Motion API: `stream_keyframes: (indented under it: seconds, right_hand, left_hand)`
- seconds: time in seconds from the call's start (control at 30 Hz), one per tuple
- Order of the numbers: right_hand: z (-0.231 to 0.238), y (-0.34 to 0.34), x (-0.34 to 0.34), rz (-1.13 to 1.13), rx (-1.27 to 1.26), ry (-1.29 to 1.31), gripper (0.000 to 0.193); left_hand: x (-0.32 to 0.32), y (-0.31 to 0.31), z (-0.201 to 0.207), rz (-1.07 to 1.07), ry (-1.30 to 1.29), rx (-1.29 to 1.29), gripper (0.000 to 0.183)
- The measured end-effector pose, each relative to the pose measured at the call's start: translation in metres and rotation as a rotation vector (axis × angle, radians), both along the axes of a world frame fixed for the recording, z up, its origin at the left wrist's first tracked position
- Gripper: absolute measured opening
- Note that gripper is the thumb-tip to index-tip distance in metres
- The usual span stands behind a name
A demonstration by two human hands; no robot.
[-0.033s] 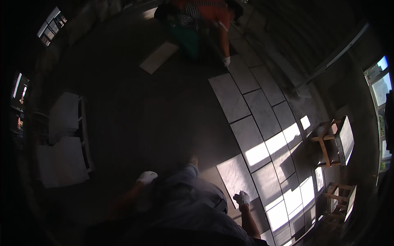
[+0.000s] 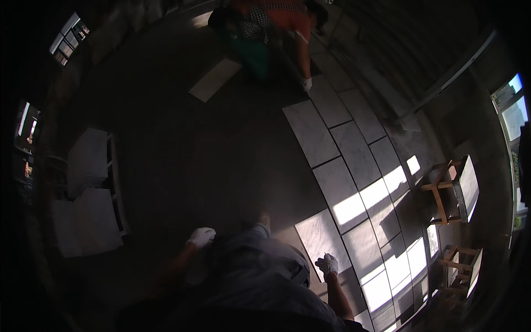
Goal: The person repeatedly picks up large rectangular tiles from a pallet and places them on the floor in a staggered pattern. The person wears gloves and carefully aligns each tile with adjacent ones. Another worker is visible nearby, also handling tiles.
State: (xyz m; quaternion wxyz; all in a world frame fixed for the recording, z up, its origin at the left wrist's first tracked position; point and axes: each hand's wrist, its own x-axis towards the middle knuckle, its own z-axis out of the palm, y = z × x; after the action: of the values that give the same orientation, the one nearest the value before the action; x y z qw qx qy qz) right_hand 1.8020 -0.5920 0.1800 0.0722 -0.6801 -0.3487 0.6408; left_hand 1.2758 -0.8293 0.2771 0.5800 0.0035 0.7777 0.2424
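My right hand [image 2: 327,264], in a pale work glove, is just over or resting on a light marble-look tile [image 2: 318,235] at the near right. Its fingers are curled together; whatever they hold, if anything, is too small and dark to name. My left hand [image 2: 202,237], also gloved in white, hangs beside my leg over the dark floor. Its fingers blur into one pale shape, and nothing shows in it. Along the tile's right side run rows of laid rectangular tiles [image 2: 354,145] with dark joints, partly in bright sun.
A co-worker [image 2: 282,22] bends at the far end, one gloved hand at the tile rows' edge. A loose tile [image 2: 214,81] lies near them. Pale slabs [image 2: 88,221] stand at the left. Wooden stools [image 2: 440,193] stand at the right beneath windows [image 2: 511,119].
The whole view has shifted very slightly. Both my hands keep nearly the same places, and the tiles lie as before.
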Motion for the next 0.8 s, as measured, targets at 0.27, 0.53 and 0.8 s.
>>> stream_keyframes:
  seconds: [0.27, 0.53, 0.8]
  right_hand:
    - [0.001, 0.102, -0.145, 0.022, -0.030, 0.208, 0.060]
    - [-0.019, 0.177, -0.120, 0.420, -0.042, -0.190, 0.019]
    - [-0.079, 0.308, -0.251, 1.450, 0.132, -0.339, 0.026]
  left_hand:
    - [-0.102, 0.085, 0.024, 0.372, 0.090, 0.067, 0.023]
    - [-0.109, 0.083, -0.020, 0.219, 0.197, 0.119, 0.034]
    - [-0.147, 0.100, -0.035, -0.274, 0.484, -0.054, 0.040]
